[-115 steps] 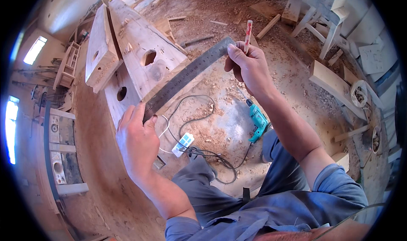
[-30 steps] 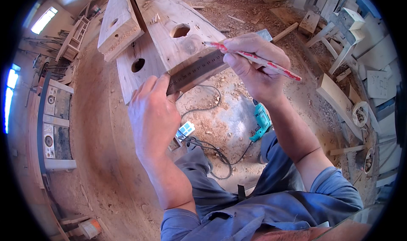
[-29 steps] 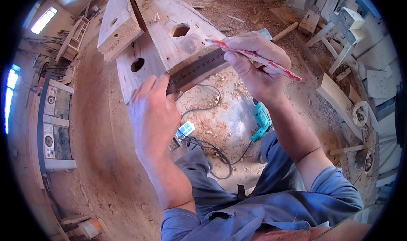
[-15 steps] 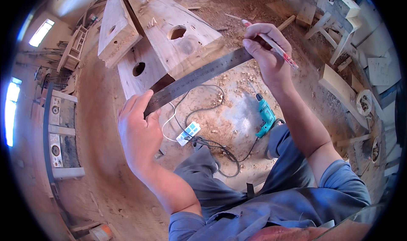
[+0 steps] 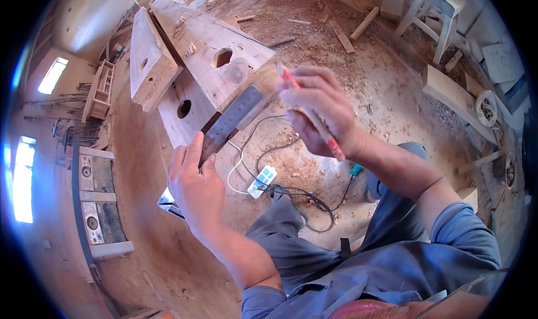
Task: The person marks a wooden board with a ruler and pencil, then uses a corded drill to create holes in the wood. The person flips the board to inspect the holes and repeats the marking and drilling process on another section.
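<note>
My left hand [image 5: 193,187] grips the near end of a grey metal ruler [image 5: 232,120]. The ruler slants up to the right and lies against the end of a thick wooden beam [image 5: 207,44] with round holes bored in it. My right hand [image 5: 319,111] holds a red pencil [image 5: 311,117] and also touches the far end of the ruler, close to the beam's near corner. A second beam [image 5: 147,61] and a lower board with a hole [image 5: 179,114] lie beside and under the first.
A white power strip [image 5: 262,181] with black and white cables lies on the sawdust floor below the ruler. A teal drill [image 5: 355,169] peeks out behind my right forearm. White furniture frames [image 5: 431,10], loose planks and a grey machine [image 5: 95,207] ring the area.
My right hand has come down and left with the pencil, from out past the ruler's tip to the beam's corner. The ruler now rests on the beam end.
</note>
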Tool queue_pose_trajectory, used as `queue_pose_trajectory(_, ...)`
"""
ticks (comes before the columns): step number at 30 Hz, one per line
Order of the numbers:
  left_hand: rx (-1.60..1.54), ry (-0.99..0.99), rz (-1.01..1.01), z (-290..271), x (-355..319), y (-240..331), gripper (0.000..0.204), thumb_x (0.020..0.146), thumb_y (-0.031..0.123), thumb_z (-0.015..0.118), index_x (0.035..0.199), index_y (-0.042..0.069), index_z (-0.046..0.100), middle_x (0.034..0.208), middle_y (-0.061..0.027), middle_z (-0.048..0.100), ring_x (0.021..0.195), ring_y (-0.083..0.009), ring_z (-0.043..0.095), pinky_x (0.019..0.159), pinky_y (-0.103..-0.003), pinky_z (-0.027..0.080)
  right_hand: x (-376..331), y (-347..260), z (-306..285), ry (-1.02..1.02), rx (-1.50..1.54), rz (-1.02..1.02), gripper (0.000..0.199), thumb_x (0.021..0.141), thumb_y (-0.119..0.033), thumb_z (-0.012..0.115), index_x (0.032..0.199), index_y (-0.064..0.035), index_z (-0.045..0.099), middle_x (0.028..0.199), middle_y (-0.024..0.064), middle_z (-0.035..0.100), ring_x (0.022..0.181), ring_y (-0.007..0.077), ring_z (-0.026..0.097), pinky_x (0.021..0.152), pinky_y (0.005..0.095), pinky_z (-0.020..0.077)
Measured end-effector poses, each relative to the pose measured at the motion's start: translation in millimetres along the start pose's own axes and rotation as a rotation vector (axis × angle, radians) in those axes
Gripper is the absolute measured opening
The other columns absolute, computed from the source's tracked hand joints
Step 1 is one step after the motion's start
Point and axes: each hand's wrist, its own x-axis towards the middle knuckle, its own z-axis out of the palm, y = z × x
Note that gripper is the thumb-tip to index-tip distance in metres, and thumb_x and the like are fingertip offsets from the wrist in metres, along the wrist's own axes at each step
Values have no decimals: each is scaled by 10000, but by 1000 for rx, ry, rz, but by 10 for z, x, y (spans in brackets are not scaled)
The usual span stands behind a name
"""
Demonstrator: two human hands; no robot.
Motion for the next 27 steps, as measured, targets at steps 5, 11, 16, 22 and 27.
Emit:
queue_pose_trajectory(5, 100, 32, 10, 2, 8, -24, 476, 773, -10, 767, 1241, 69, 735, 912, -107, 627, 911, -311, 621, 859, -443, 478, -201, -96, 81, -255, -127, -33, 392, 807, -106, 699, 1195, -83, 648, 1337, 141, 649, 1312, 372, 527, 1071, 519, 408)
queue_pose_trajectory(11, 221, 128, 119, 45, 24, -96, 460, 748, 14, 796, 1199, 93, 751, 908, -88, 644, 907, -298, 630, 849, -442, 462, -178, -168, 165, -329, -227, -20, 433, 793, -94, 701, 1223, -104, 646, 1428, 147, 601, 1404, 372, 469, 1129, 536, 355)
queue_pose_trajectory(16, 200, 159, 179, 143, 78, 57, 405, 783, 59, 796, 1184, 90, 750, 919, -99, 660, 904, -306, 641, 834, -442, 455, -113, -237, 173, -353, -250, 1, 449, 779, -95, 689, 1225, -116, 635, 1427, 138, 594, 1392, 356, 477, 1106, 541, 346)
queue_pose_trajectory(22, 107, 114, 166, 168, 188, 196, 313, 877, 121, 755, 1189, 93, 751, 918, -94, 678, 889, -298, 648, 846, -446, 444, -77, -246, 182, -360, -246, 1, 416, 773, -102, 670, 1183, -130, 609, 1405, 117, 598, 1352, 323, 471, 1112, 512, 342)
queue_pose_trajectory(27, 106, 83, 85, 189, 246, 257, 293, 897, 139, 740, 1189, 136, 764, 901, -73, 677, 868, -283, 644, 876, -429, 428, -104, -204, 67, -452, -216, 20, 463, 805, -120, 681, 1259, -126, 596, 1453, 130, 566, 1410, 351, 439, 1128, 521, 335)
